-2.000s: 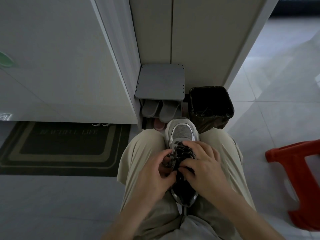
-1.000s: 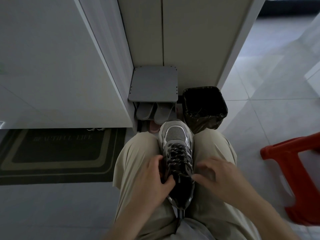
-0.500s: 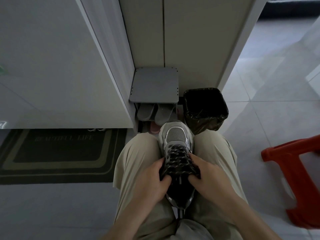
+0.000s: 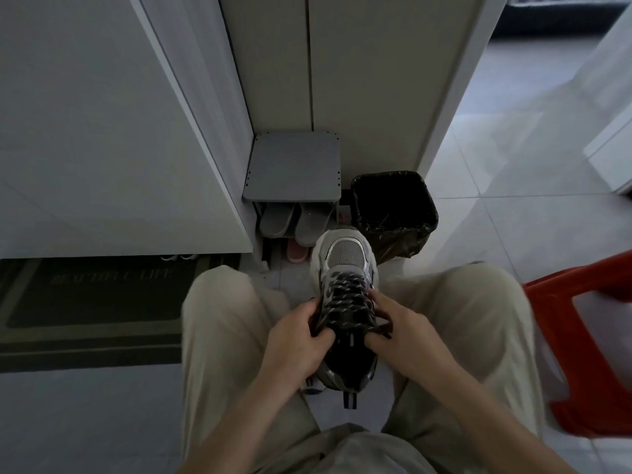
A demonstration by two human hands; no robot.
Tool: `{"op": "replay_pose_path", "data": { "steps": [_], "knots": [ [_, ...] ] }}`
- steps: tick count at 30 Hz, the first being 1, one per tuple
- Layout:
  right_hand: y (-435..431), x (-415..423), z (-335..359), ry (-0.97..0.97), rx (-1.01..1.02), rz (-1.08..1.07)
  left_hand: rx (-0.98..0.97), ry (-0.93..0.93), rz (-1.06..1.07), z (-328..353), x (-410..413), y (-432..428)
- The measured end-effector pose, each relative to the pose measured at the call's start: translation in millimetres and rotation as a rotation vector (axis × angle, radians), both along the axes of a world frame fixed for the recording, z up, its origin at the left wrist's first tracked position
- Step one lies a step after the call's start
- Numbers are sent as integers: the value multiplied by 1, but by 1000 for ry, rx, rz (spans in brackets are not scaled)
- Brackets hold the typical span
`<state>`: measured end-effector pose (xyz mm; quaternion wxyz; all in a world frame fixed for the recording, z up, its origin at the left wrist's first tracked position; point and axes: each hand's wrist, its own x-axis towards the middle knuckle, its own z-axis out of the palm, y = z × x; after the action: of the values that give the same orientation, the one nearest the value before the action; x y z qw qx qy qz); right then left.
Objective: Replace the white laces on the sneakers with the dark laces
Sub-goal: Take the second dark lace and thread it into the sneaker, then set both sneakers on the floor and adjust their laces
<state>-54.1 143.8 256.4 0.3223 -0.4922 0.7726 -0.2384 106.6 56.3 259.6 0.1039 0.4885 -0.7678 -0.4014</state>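
A grey shoe rack point(image 4: 294, 169) holds grey slippers point(image 4: 295, 222); a lined black bin point(image 4: 395, 213) stands just beside it, a red stool point(image 4: 588, 354) nearby.

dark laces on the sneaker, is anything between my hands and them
Nothing visible does. The left hand and right hand pinch the dark laces near the top eyelets of the sneaker, one hand on each side, with nothing between them.

Grey-silver sneaker point(image 4: 345, 258), dark white-flecked laces point(image 4: 347, 295), red stool point(image 4: 561, 354)
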Motion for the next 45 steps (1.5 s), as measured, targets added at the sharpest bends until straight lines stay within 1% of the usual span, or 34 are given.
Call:
{"op": "replay_pose_path", "data": {
  "steps": [1, 4, 10, 13, 16, 20, 23, 25, 27, 29, 32, 35, 37, 39, 42, 44, 45],
  "knots": [
    [1, 3, -5, 3, 29, 2, 13, -11, 0, -2, -1, 1],
    [5, 10, -21, 97, 83, 26, 47, -63, -19, -11, -6, 4],
    [19, 3, -58, 62, 164, -3, 124, -115, -56, -46, -15, 16],
    [25, -3, -81, 105, 221, 21, 151, -137, -120, -66, -26, 22],
    [19, -18, -105, 126, 317, -42, 193, -149, -157, -94, -46, 21],
    [2, -42, -151, 178, 313, -22, 346, -178, -178, -148, -70, 6],
    [-12, -51, -186, 176, 437, -22, 475, -240, -208, -186, -72, -7],
    [-20, -54, -214, 161, 533, 10, 520, -330, -198, -212, -63, -17],
    [-28, -55, -235, 95, 617, -9, 529, -442, -217, -236, -50, -28],
    [-35, -56, -257, 99, 649, -16, 498, -511, -229, -252, -39, -40],
    [-44, -54, -295, 71, 675, -2, 413, -488, -160, -270, -34, -62],
    [-51, -52, -326, 32, 742, -5, 375, -464, -93, -284, -38, -81],
    [-55, -53, -331, 36, 752, -12, 366, -459, -88, -293, -43, -89],
    [-58, -59, -333, 26, 771, 54, 376, -449, -127, -299, -49, -94],
    [-70, -83, -310, -58, 871, 309, 364, -494, -333, -295, -63, -110],
    [-89, -110, -277, 12, 915, 510, 322, -519, -481, -281, -75, -129],
    [-99, -124, -261, 64, 922, 562, 292, -518, -533, -272, -80, -140]
  ]
}}
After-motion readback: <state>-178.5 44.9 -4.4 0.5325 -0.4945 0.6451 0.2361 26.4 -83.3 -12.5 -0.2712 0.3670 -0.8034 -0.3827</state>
